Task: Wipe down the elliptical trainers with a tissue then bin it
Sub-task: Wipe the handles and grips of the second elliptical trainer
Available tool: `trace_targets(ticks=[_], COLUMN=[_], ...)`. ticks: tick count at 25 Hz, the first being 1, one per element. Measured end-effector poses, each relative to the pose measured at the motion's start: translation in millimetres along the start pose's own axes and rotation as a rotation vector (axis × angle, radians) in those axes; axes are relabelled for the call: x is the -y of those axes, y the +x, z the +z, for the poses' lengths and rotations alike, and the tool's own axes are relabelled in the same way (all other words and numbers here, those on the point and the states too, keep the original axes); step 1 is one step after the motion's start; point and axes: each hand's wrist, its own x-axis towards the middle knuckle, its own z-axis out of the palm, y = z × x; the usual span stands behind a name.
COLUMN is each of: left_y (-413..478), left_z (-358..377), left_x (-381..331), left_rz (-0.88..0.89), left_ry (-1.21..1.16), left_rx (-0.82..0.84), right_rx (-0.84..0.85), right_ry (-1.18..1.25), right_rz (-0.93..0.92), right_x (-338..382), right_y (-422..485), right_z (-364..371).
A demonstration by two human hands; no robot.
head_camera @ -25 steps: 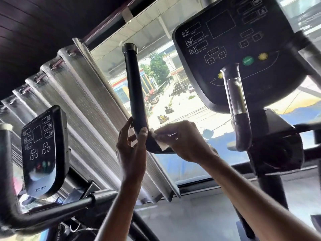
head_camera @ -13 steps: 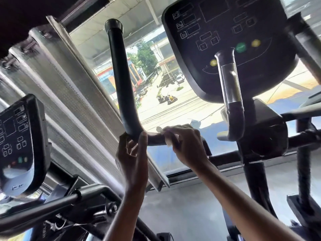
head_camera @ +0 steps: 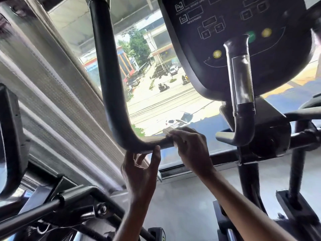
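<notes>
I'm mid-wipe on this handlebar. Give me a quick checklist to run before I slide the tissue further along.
1. Tissue in grip: ok. The right hand curls over the tissue; only a white edge shows.
2. Tissue on the handlebar: ok. It is pressed on the horizontal stretch just past the bend.
3. Bar steadied: ok. The left hand touches the bend's underside with its thumb.
4. Path ahead free: cannot tell. The right hand hides the bar beyond it.
5. Tissue clean enough: cannot tell. It is blurred and mostly covered.
6. Bin in sight: not ok. None in view.
</notes>
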Motion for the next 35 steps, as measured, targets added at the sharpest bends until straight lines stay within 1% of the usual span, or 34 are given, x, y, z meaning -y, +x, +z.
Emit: trace_targets(ticks=[2,4,6,9,12,15,17,18,21,23,25,27,30,33,35], left_y=[-2.4,-1.9,-0.3,-2.2,-0.3,-2.5,-2.5,-2.4,-4.3,-4.8,-5.3,-6.1,-4.5,-0.4,1.9], left_z=[4.3,8.3,11.5,14.2,17.6,17.2,15.6,15.6,16.4,16.9,16.8,16.6,14.1,10.7,5.9], left_x=[0.5,1.0,1.7,-0.6,-2.0,-2.9,-3.9,-3.8,-1.8,-0.9,-0.1,-1.9,-5.7,-1.6,2.5], left_rz=[-0.027,-0.045,-0.054,-0.072,-0.074,-0.090,-0.103,-0.107,-0.119,-0.134,-0.141,-0.135,-0.118,-0.104,-0.102], left_ry=[-0.014,-0.020,-0.004,0.001,0.011,0.021,0.005,-0.005,-0.022,-0.046,-0.071,-0.101,-0.134,-0.146,-0.149], left_rx=[-0.015,-0.023,-0.015,-0.027,-0.019,-0.025,-0.023,-0.021,-0.021,-0.035,-0.049,-0.040,-0.021,0.000,0.048], right_rx=[0.011,0.022,0.020,-0.001,-0.026,-0.065,-0.062,-0.053,-0.010,-0.006,-0.008,-0.043,-0.088,-0.123,-0.165], right_ry=[-0.008,0.030,0.016,-0.023,-0.049,-0.065,-0.020,-0.027,-0.061,-0.034,-0.060,-0.068,0.007,0.025,-0.013], right_rz=[0.055,0.046,0.037,0.132,0.114,0.262,0.275,0.263,0.304,0.294,0.289,0.288,0.190,0.106,0.120], right_x=[-5.7,-3.6,-15.4,-41.0,-47.7,-61.8,-64.2,-63.2,-61.2,-58.5,-59.4,-57.9,-30.1,-5.6,-4.7], right_y=[1.6,0.7,-3.1,-5.2,-11.2,-12.8,-16.3,-14.8,-4.1,-3.3,-5.2,-11.9,-10.8,-13.4,-13.2], right_z=[1.9,2.1,3.9,6.9,16.4,25.6,28.4,27.1,21.7,24.5,25.2,21.2,15.4,15.7,16.1])
